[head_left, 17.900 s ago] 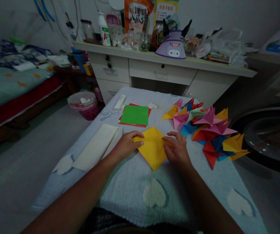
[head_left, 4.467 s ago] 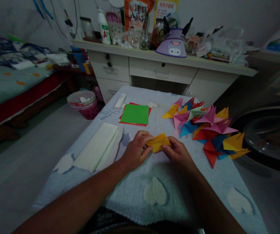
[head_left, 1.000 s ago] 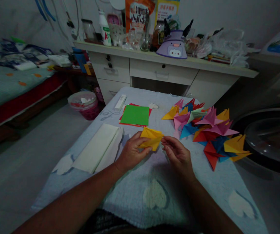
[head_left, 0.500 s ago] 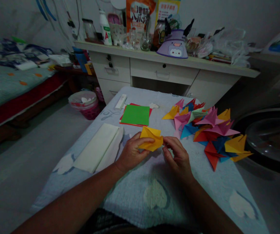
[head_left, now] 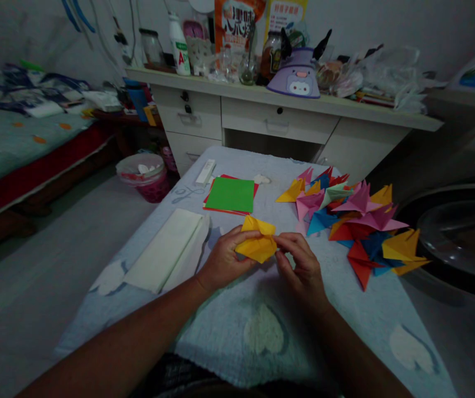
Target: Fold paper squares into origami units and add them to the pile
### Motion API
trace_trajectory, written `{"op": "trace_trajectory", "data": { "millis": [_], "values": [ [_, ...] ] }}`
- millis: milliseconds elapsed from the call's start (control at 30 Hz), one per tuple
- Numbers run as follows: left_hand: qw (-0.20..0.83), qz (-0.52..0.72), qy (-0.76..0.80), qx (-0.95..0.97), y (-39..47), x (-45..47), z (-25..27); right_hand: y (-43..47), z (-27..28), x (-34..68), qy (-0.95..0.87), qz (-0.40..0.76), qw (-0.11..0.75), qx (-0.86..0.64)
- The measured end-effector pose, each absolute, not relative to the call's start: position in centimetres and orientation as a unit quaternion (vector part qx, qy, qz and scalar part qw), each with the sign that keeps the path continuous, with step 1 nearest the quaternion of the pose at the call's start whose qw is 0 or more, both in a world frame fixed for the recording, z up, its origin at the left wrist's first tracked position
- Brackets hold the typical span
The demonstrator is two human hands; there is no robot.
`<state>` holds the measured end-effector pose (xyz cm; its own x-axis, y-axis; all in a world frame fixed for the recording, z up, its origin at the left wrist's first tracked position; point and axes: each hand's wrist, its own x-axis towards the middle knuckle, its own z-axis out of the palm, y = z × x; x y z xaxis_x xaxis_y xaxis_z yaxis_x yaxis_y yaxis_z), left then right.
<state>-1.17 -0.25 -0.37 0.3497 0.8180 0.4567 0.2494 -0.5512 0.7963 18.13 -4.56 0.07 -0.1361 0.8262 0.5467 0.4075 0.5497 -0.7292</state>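
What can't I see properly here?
All in the head view:
Part of the folded yellow paper: behind the left grip.
Red sheets beneath the square green paper: mostly covered by it.
Lower pieces in the multicoloured folded-paper pile: hidden by upper ones.
Top of the orange printed bag: cut off by upper edge.
Marks on the slim white box: too small.

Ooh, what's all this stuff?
Held paper: one, yellow, centre
Paper squares: several, green-topped, table
Folded shapes: many, multicoloured, table
Folded sheet: one, whitish, table
Slim box: one, white, table
Table: one, blue cloth, centre
Bin: one, pink, floor
Bed: one, green top, left
Desk: one, whitish, back
Visor: one, purple, desk
Bottle: one, white, desk
Clutter: uncounted, mixed, desk
Machine: one, dark, right
Left grip: one, bare, holding paper
Right grip: one, bare, paper's edge
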Motion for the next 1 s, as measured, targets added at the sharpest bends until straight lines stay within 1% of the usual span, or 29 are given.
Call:
{"op": "trace_trajectory", "data": {
  "millis": [300,500,633,733,900,1000],
  "values": [
    [0.394,0.446,0.371,0.713,-0.6,-1.0,-0.1,-4.4,0.3,17.9,-0.732,0.203,0.507,-0.407],
    [0.397,0.464,0.38,0.694,-0.8,-0.8,-0.1,-4.3,0.2,18.0,-0.732,0.224,0.5,-0.405],
    [0.427,0.487,0.359,0.673,-0.9,-0.7,-0.4,-4.3,0.4,17.9,-0.724,0.261,0.486,-0.415],
    [0.447,0.477,0.351,0.67,-1.0,-0.6,-0.2,-4.2,0.2,17.8,-0.704,0.279,0.489,-0.433],
    [0.445,0.456,0.366,0.678,-1.2,-0.6,0.2,-4.1,-0.7,17.6,-0.66,0.298,0.509,-0.466],
    [0.444,0.448,0.372,0.681,-1.2,-0.5,0.2,-4.1,-0.5,17.6,-0.665,0.297,0.497,-0.473]
  ]
}}
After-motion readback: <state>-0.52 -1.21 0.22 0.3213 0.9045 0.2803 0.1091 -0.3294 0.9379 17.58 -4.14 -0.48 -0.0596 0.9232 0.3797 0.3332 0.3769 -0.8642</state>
